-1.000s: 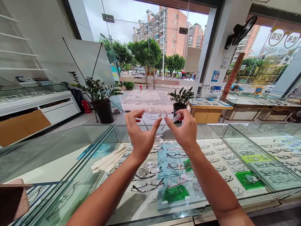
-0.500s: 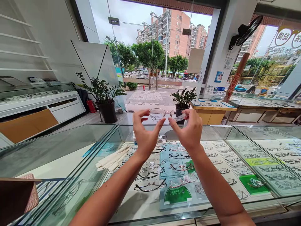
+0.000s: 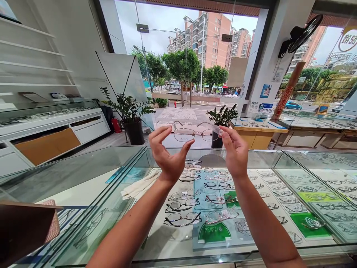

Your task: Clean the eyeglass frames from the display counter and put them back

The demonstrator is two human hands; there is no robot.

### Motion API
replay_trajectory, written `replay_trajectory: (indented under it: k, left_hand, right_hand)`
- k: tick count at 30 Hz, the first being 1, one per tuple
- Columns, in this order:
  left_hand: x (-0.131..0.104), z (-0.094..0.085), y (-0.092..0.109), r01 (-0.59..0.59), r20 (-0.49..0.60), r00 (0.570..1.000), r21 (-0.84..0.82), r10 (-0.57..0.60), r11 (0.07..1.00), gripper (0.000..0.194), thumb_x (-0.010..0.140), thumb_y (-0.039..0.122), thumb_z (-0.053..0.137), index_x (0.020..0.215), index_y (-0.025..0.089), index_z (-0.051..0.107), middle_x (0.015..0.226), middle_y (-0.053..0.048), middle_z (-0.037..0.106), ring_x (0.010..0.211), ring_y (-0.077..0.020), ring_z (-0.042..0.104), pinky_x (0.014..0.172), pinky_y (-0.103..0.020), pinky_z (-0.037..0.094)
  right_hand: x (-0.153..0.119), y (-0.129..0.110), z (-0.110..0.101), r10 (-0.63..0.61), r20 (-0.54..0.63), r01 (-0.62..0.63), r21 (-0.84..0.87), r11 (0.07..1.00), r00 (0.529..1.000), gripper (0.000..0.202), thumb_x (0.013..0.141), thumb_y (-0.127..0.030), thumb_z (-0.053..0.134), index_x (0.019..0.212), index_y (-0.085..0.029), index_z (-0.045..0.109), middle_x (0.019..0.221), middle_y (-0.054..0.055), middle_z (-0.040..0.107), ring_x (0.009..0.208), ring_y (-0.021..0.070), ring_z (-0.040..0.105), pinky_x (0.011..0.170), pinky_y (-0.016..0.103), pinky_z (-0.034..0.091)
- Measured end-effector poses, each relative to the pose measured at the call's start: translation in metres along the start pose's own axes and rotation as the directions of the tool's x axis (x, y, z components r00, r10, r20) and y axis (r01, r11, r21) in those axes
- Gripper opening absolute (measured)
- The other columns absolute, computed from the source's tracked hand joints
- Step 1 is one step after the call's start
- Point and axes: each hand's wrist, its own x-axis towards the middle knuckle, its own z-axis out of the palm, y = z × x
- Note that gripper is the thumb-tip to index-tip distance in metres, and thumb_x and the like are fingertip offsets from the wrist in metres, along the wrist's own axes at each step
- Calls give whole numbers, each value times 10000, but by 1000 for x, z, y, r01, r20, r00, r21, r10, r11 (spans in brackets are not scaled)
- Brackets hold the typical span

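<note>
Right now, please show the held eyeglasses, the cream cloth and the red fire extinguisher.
Held eyeglasses (image 3: 198, 133): head view, on the bridge.
Cream cloth (image 3: 140, 186): head view, on its middle.
Red fire extinguisher (image 3: 116, 125): head view, on its body.

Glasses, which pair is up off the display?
The thin-rimmed pair, held in the air between the left hand and right hand; the other pairs nearby lie lower, in the display case.

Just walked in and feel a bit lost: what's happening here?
Someone's left hand and right hand hold thin-rimmed metal eyeglasses with clear lenses, one at each end. The pair is raised above the level of a glass display case, where rows of other eyeglass frames lie; a cream cloth lies toward the left.
</note>
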Motion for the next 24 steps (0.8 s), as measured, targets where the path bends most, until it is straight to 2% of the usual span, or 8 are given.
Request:
replay_trajectory:
  k: [3, 6, 9, 11, 14, 16, 19, 24]
  left_hand:
    - [-2, -2, -1, -129, -20, 991, 53, 130, 990, 663, 771, 503, 913, 1280, 254, 569, 1251, -89, 610, 1202, -292, 641, 1071, -494, 532]
    - [-3, -3, 0, -140, -30, 989, 39, 141, 989, 677, 763, 465, 930, 1304, 258, 577, 1248, -86, 618, 1199, -290, 638, 1068, -491, 534]
    - [-3, -1, 3, -12, -2, 1000, -3, 12, 1000, 683, 748, 453, 942, 1301, 260, 591, 1266, -90, 619, 1218, -286, 622, 1025, -460, 551]
    - [-4, 3, 4, 110, 45, 993, -101, -105, 989, 660, 759, 420, 940, 1304, 267, 599, 1292, -86, 614, 1234, -269, 618, 1017, -427, 552]
    - [-7, 11, 2, 288, 145, 956, -274, -256, 918, 620, 771, 373, 936, 1291, 283, 612, 1301, -73, 621, 1250, -248, 628, 1064, -407, 531]
    - [-11, 15, -2, 369, 185, 928, -334, -324, 867, 621, 756, 374, 946, 1276, 293, 616, 1295, -67, 632, 1254, -247, 635, 1087, -408, 520]
    - [-14, 19, -7, 418, 198, 908, -375, -370, 827, 630, 732, 374, 959, 1260, 300, 621, 1296, -64, 642, 1254, -247, 640, 1098, -409, 511]
    - [-14, 19, -8, 401, 175, 916, -402, -361, 823, 617, 722, 345, 965, 1236, 292, 628, 1280, -62, 646, 1239, -241, 646, 1093, -406, 508]
  right_hand:
    - [3, 2, -1, 100, 33, -102, 53, 993, 994, 314, 995, -491, 649, 1177, -283, 798, 1248, 67, 797, 1111, 248, 723, 978, 453, 578]
    - [5, 4, -1, 144, 45, -148, 103, 984, 989, 313, 982, -502, 666, 1158, -286, 810, 1240, 60, 806, 1065, 243, 736, 948, 449, 593]
    - [5, 5, 0, 162, 42, -166, 112, 980, 986, 308, 968, -504, 689, 1146, -281, 804, 1185, 60, 814, 1015, 236, 742, 912, 438, 599]
    - [3, 3, 0, 158, 8, -158, 81, 984, 987, 293, 957, -499, 709, 1121, -273, 800, 1123, 62, 813, 996, 233, 739, 896, 426, 594]
    - [-2, -2, 2, 111, -58, -109, 35, 993, 992, 254, 951, -473, 732, 1056, -250, 793, 1065, 67, 801, 959, 225, 731, 874, 413, 582]
    - [-4, -6, 3, 79, -83, -78, 18, 997, 993, 237, 951, -454, 738, 1027, -235, 785, 1057, 72, 795, 951, 223, 730, 860, 408, 580]
    - [-6, -9, 4, 46, -102, -49, -25, 998, 994, 227, 957, -443, 728, 1020, -230, 774, 1063, 76, 791, 975, 228, 728, 876, 413, 579]
    - [-4, -8, 3, 23, -154, -33, -63, 997, 988, 254, 927, -470, 754, 1023, -236, 762, 1095, 76, 773, 1028, 236, 720, 960, 441, 570]
